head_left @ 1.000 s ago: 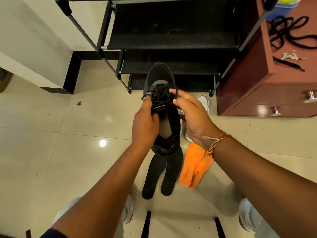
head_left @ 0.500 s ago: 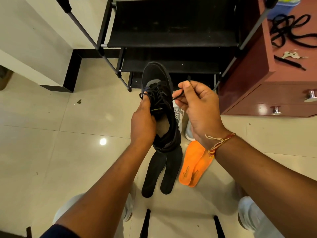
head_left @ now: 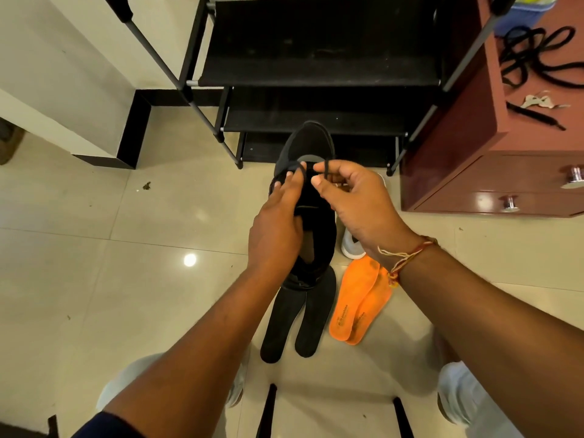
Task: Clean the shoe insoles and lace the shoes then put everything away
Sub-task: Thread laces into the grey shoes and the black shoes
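A black shoe (head_left: 311, 143) is held up over the floor, toe pointing away from me. My left hand (head_left: 278, 229) lies along its left side, fingertips pinching one black lace end at the eyelets. My right hand (head_left: 354, 200) pinches the other lace end (head_left: 325, 167) just right of the tongue. Two black insoles (head_left: 297, 317) lie side by side on the tiles below the shoe. Two orange insoles (head_left: 360, 301) lie overlapped to their right. A white shoe (head_left: 352, 246) shows partly behind my right wrist.
A black shoe rack (head_left: 316, 67) stands ahead against the wall. A maroon drawer cabinet (head_left: 493, 172) is at the right, with loose black laces (head_left: 537, 55) and keys (head_left: 537, 101) on top. Black stool legs (head_left: 267, 412) show near my knees.
My right hand drew a lace end out to the right, then came back in over the tongue. My left hand slid forward to the eyelets and pinches the other end. The shoe rose slightly.
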Demonstrator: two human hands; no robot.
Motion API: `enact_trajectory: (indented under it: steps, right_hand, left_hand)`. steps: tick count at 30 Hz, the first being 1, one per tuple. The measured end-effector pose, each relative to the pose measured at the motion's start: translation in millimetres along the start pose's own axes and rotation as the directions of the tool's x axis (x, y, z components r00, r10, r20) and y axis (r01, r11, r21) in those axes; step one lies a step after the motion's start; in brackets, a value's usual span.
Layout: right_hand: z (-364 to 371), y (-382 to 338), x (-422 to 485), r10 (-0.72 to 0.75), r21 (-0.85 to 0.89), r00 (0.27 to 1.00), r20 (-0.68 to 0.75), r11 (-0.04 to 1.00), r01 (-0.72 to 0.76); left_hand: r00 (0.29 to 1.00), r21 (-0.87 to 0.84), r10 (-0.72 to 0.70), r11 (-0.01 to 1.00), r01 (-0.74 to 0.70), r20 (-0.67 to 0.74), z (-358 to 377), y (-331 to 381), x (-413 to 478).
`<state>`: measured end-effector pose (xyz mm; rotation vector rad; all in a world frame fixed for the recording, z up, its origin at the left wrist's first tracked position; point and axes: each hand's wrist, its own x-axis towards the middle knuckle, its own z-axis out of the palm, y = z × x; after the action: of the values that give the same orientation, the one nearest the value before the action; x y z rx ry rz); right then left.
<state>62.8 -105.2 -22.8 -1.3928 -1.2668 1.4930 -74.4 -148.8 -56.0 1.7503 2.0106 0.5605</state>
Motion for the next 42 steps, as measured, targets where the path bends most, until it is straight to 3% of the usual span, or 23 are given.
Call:
enact_trajectory:
  steps: [6, 11, 19, 22, 26, 28, 30, 32, 34, 35, 37, 39, 42]
  right_hand:
    - [-4.1, -3.1, -1.4, 0.057, 0.065, 0.995, 0.084, 0.996, -0.063]
    - [-4.6, -4.8, 2.4, 0.171, 0.086, 0.985, 0.023, 0.981, -0.172]
    - [1.8, -1.7, 4.8, 0.216, 0.261, 0.976, 0.008, 0.942, -0.211]
    - [-3.1, -5.0, 11.2, 0.305, 0.427, 0.952, 0.001, 0.861, -0.276]
    - [-14.7, -17.3, 15.6, 0.312, 0.771, 0.948, 0.064, 0.588, -0.246]
    - [-17.8, -21.4, 12.9, 0.274, 0.781, 0.952, 0.138, 0.561, -0.275]
    - [-16.9, -22.1, 7.3, 0.247, 0.671, 0.929, 0.275, 0.643, -0.37]
    - [-12.5, -20.9, 0.6, 0.265, 0.393, 0.873, 0.41, 0.812, -0.431]
    - [-6.4, -16.5, -4.2, 0.275, -0.053, 0.845, 0.458, 0.958, -0.283]
    - [-3.0, -14.0, -5.1, 0.257, -0.246, 0.843, 0.473, 0.957, -0.154]
    - [1.1, -5.5, -4.1, 0.222, -0.517, 0.834, 0.506, 0.852, 0.086]
    - [3.3, 3.2, -3.7, 0.211, -0.698, 0.844, 0.492, 0.676, 0.238]
    - [5.4, 12.0, -4.5, 0.115, -0.784, 0.887, 0.447, 0.527, 0.327]
  left_hand:
    - [0.994, 0.035, 0.103, 0.994, -0.104, 0.034, 0.5, -1.7, -0.9]
    - [0.987, 0.139, 0.134, 0.98, -0.146, 0.087, -0.6, -1.8, -0.9]
    - [0.98, 0.264, -0.104, 0.963, 0.056, 0.17, 2.3, 0.0, 1.6]
    - [0.974, 0.214, -0.126, 0.973, 0.085, 0.189, 1.1, 1.7, 1.0]
    - [0.96, 0.135, -0.193, 0.977, 0.168, 0.204, 5.9, -6.7, 5.3]
    - [0.958, 0.083, -0.22, 0.975, 0.208, 0.184, 7.3, -10.9, 8.5]
    - [0.96, 0.028, -0.24, 0.971, 0.238, 0.147, 5.9, -14.0, 11.4]
    - [0.962, -0.056, -0.253, 0.964, 0.259, 0.105, 1.9, -16.8, 14.2]
    - [0.963, -0.135, -0.264, 0.954, 0.27, 0.057, -3.0, -18.3, 16.1]
    - [0.963, -0.154, -0.266, 0.951, 0.268, 0.034, -5.5, -18.5, 16.3]
    - [0.966, -0.17, -0.26, 0.952, 0.255, -0.006, -8.5, -17.0, 16.2]
    - [0.966, -0.182, -0.255, 0.952, 0.245, -0.034, -9.6, -15.0, 15.6]
    - [0.975, -0.189, -0.216, 0.961, 0.202, -0.054, -9.9, -13.0, 14.1]
